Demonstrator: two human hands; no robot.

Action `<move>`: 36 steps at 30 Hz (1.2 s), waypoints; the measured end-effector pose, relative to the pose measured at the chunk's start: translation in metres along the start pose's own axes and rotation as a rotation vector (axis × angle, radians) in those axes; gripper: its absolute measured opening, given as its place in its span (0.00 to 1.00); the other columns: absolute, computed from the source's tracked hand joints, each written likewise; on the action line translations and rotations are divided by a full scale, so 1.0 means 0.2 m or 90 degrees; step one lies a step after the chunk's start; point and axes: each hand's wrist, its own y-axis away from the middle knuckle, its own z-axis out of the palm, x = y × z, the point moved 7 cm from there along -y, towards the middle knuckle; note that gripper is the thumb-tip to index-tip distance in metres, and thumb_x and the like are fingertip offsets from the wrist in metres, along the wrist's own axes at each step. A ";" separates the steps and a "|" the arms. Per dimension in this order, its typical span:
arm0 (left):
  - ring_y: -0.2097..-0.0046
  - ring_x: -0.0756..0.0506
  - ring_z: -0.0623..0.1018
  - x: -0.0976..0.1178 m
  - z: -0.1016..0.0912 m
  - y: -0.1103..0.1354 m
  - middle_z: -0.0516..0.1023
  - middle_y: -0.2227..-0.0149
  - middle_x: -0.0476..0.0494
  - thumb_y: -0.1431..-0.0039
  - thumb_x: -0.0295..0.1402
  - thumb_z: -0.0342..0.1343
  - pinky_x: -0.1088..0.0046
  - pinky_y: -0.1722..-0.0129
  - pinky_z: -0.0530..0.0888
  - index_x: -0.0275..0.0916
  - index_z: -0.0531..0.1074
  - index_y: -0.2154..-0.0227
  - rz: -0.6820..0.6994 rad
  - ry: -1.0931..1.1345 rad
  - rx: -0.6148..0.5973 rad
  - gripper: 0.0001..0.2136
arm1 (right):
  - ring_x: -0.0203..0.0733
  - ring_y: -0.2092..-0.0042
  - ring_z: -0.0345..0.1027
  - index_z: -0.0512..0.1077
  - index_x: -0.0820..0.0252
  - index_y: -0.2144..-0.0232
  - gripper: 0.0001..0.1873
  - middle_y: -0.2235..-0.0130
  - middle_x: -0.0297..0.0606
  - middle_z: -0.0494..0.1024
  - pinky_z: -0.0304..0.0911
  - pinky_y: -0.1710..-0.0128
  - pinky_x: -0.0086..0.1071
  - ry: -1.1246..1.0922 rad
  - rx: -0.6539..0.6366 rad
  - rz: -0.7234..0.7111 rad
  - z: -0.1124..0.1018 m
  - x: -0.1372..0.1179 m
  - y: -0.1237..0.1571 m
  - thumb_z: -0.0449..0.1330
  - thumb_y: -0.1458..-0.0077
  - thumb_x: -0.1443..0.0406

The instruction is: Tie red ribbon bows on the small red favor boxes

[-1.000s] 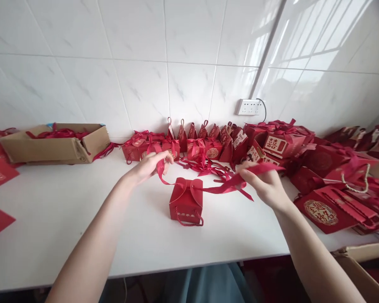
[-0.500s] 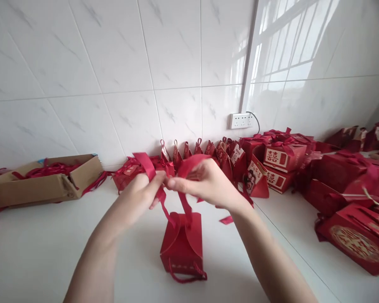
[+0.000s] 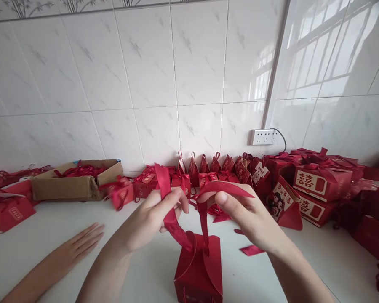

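Note:
A red gift box with curved top flaps stands on the white table in front of me, its lower part cut off by the frame edge. Red ribbon rises from its top in two strands. My left hand, at the left above the box, is closed on one strand, which stands up past the thumb. Across from it my right hand pinches the other strand between thumb and fingers. A ribbon tail hangs below the right hand. The two hands are apart.
Another person's hand lies flat on the table at left. A cardboard box of red ribbon stands behind it. Small red gift boxes line the tiled wall; stacked red boxes stand at right. A power socket is on the wall.
My hands have drawn apart, and the ribbon strands now stand separately. The view has swung left and up. Another person's hand and more red boxes now show at left.

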 end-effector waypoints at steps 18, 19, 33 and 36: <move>0.66 0.47 0.75 0.14 0.06 0.08 0.77 0.69 0.42 0.37 0.35 0.49 0.72 0.63 0.72 0.41 0.77 0.59 0.252 -0.001 -0.199 0.12 | 0.33 0.68 0.70 0.68 0.57 0.53 0.15 0.70 0.32 0.76 0.66 0.68 0.25 -0.108 0.066 -0.001 -0.01 0.03 -0.01 0.61 0.44 0.65; 0.69 0.48 0.73 0.15 0.04 0.07 0.74 0.73 0.44 0.37 0.36 0.49 0.74 0.66 0.70 0.40 0.78 0.64 0.278 -0.005 -0.150 0.12 | 0.34 0.69 0.70 0.68 0.57 0.51 0.18 0.70 0.32 0.76 0.67 0.68 0.26 -0.111 0.076 0.007 -0.02 0.03 -0.01 0.62 0.45 0.65; 0.77 0.54 0.71 0.07 0.10 -0.05 0.71 0.82 0.53 0.49 0.41 0.63 0.79 0.71 0.69 0.37 0.67 0.75 0.228 0.452 0.046 0.13 | 0.31 0.72 0.63 0.75 0.60 0.74 0.08 0.75 0.32 0.75 0.59 0.73 0.23 -0.244 0.051 0.074 -0.02 0.05 -0.03 0.70 0.56 0.63; 0.78 0.55 0.71 0.08 0.10 -0.03 0.71 0.82 0.53 0.48 0.41 0.63 0.80 0.73 0.69 0.37 0.63 0.78 0.229 0.467 0.085 0.16 | 0.28 0.76 0.53 0.74 0.61 0.77 0.10 0.78 0.29 0.68 0.51 0.78 0.21 -0.232 0.069 0.070 -0.03 0.04 -0.03 0.71 0.56 0.63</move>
